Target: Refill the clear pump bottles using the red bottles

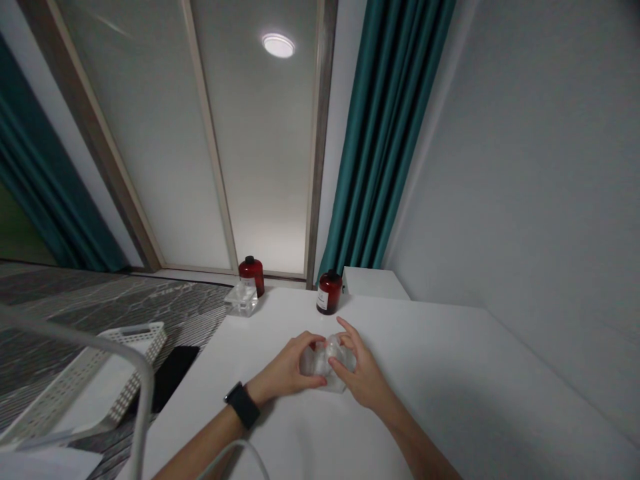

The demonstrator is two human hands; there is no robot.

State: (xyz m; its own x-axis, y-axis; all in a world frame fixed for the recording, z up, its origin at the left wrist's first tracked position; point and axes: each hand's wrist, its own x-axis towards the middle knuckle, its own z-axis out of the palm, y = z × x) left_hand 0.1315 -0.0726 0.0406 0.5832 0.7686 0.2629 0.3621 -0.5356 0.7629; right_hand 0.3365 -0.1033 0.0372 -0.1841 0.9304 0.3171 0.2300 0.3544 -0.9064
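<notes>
A clear, see-through container with a rounded, knob-like top rests on the white table between my hands. My left hand, with a black watch on the wrist, curves round the container's left side, thumb in front and fingers behind. From the right, my right hand holds the rounded top part between thumb and fingers, with one finger raised. Whether that top is a separate piece, I cannot tell. Just behind stands a dark red-brown bottle with a black cap and a white label.
Another red-brown bottle and a clear square box stand at the table's far left corner. A white perforated basket and a black flat object lie to the left. A pale curved tube crosses the lower left.
</notes>
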